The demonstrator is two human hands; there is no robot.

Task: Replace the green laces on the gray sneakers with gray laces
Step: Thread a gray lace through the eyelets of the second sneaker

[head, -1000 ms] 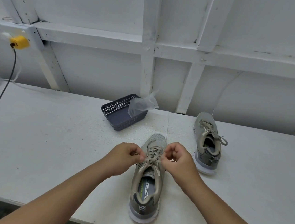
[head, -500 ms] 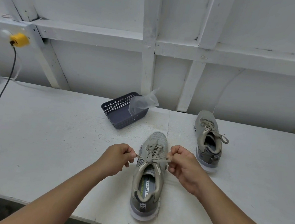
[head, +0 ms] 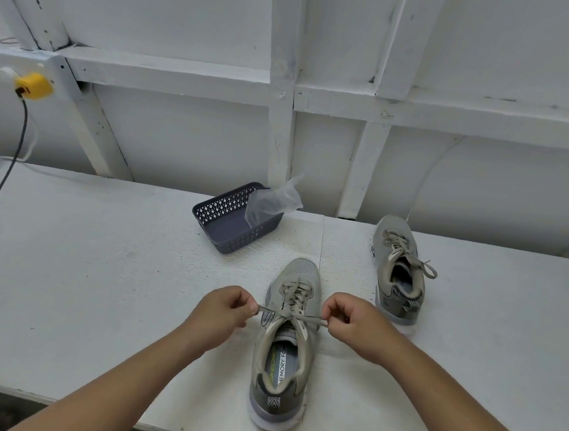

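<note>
Head view: left hand (head: 225,308) and right hand (head: 353,322) are pinching lace (head: 290,315) ends, pulling toward 9 and 3 o'clock. Keeping both pulls even should be seating the knot centred over the sneaker (head: 283,346).

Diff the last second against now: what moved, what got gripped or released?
Both hands moved apart: left hand went left, right hand went right, drawing the lace out sideways across the near sneaker. Each pinches a lace end throughout; nothing released. Far sneaker and basket unchanged.
</note>
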